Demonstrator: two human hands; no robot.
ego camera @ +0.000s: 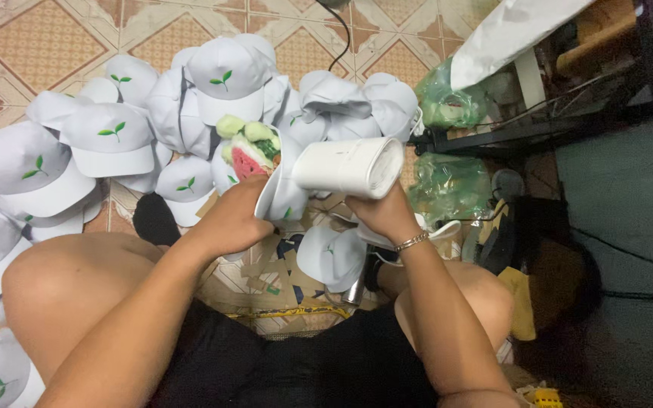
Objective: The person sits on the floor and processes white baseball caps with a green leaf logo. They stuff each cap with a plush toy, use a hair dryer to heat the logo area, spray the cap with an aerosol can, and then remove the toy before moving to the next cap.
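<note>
1. White cylindrical handheld appliance (351,167) sits above the lap, gripped from below by the right hand (382,212), fingers curled around it.
2. Its long axis runs left to right, the round end facing right.
3. Left hand (230,219) clutches a white fabric cap (281,193) pulled over a colourful padded form (249,151).
4. Beyond, a heap of white caps with green leaf marks (115,128) covers the tiled floor (32,41); green plastic bags (447,181) lie right.

White cap (285,189), held upright, brim down
</note>
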